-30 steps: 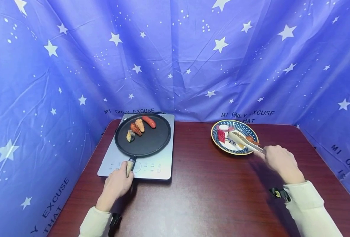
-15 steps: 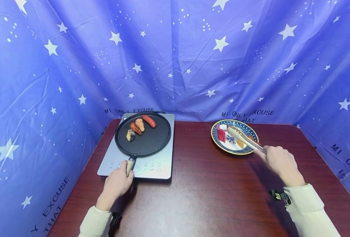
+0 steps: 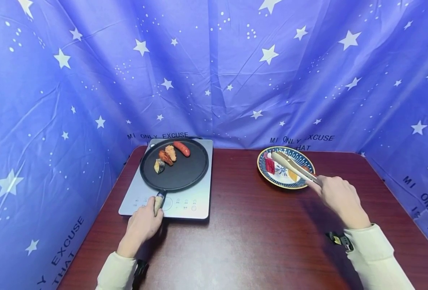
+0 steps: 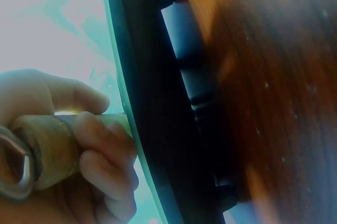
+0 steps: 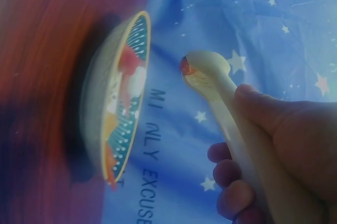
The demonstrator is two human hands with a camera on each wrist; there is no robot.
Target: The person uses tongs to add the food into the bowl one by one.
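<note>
My left hand grips the wooden handle of a flat black frying pan. A sausage, a breaded piece, a browned chicken wing and a dark-skinned fish piece lie in the pan. My right hand holds pale tongs over a blue-patterned plate. Between the tongs' tips a small reddish-brown piece shows in the right wrist view, its kind unclear. Red chunks, a yellow piece and an orange piece lie on the plate.
Under the pan is a silver induction cooker, at the left of the dark red table. A blue curtain with white stars hangs behind the table and along both sides.
My right hand has raised the tongs from the plate and shifted slightly left, uncovering more of the plate's centre. My left hand and the pan have stayed in place.
</note>
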